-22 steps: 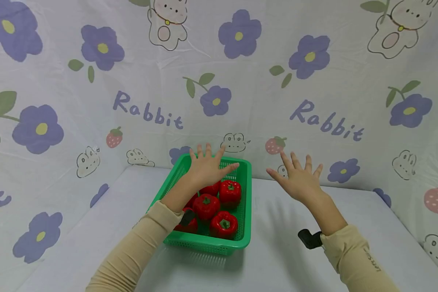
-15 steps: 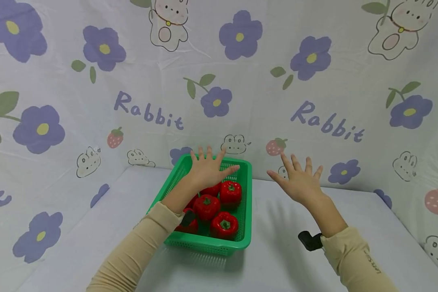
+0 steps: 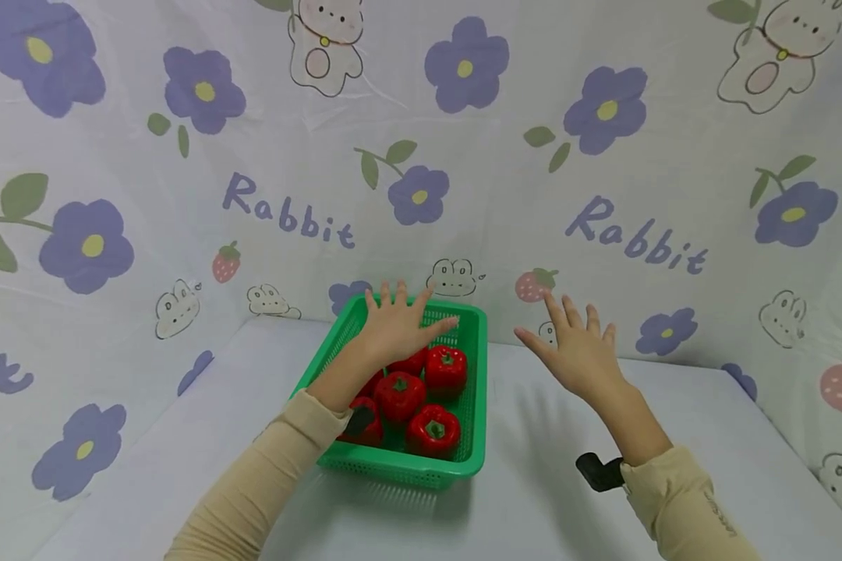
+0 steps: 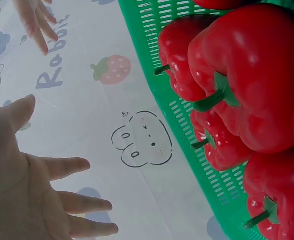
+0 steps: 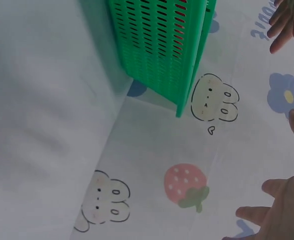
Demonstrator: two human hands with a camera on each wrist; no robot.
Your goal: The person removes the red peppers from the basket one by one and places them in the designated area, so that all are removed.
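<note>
Red bell peppers (image 3: 421,393), about five, sit packed in a green slotted basket (image 3: 400,460) near the middle of the white table (image 3: 547,499). The basket's long axis runs away from the person toward the printed backdrop (image 3: 288,218), far end almost against it. Peppers fill the near and middle part; stems mostly point up in the head view, sideways in the left wrist view (image 4: 247,75). The left hand (image 3: 396,327) hovers right over the far half of the basket, palm down, fingers spread and straight, holding nothing, not touching the peppers as far as I can tell; the nearest pepper (image 3: 445,366) lies just below and toward the person from its fingertips. The right hand (image 3: 578,351) is off to the right of the basket, well apart from it, above bare table, fingers also spread, empty. So the left hand is clearly the nearer one: peppers straight under the palm and wrist, while the right would have to cross leftward over the basket's right rim. Right wrist view shows only the basket's outer wall (image 5: 162,50) and the backdrop's strawberry print (image 5: 187,187).
</note>
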